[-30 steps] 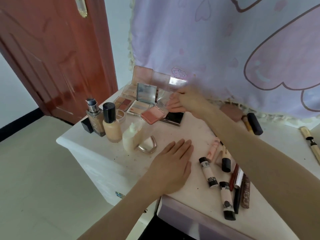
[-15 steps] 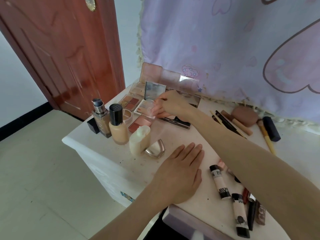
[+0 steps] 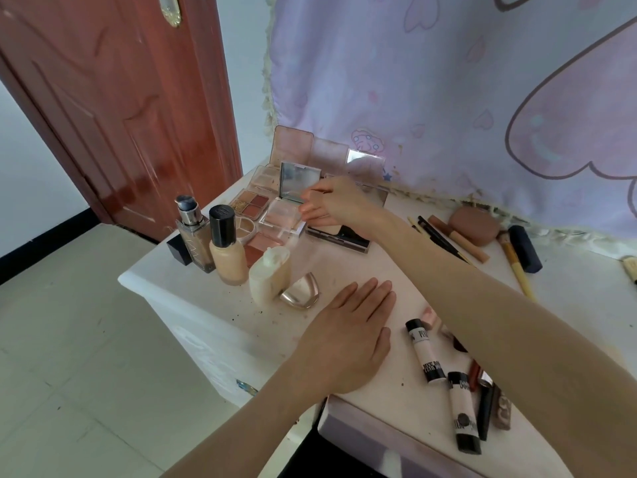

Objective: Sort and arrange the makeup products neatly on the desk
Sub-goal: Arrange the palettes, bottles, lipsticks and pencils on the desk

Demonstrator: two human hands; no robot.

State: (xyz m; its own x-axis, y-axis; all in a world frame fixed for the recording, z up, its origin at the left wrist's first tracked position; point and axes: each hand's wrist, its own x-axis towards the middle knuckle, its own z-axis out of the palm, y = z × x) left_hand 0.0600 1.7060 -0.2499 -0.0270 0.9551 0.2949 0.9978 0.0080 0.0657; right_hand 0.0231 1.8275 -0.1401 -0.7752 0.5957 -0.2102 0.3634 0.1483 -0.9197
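- White desk (image 3: pixel 344 267) stood below a lilac curtain (image 3: pixel 448 81).
- Right hand (image 3: pixel 336 203) seemingly pinched the open mirrored compact (image 3: pixel 284 215) among palettes at the back.
- Left hand (image 3: pixel 344 336) lay flat, fingers straight, mid-desk.
- Foundation bottles (image 3: pixel 225 250) stood left; tubes (image 3: pixel 425 350) lay right.
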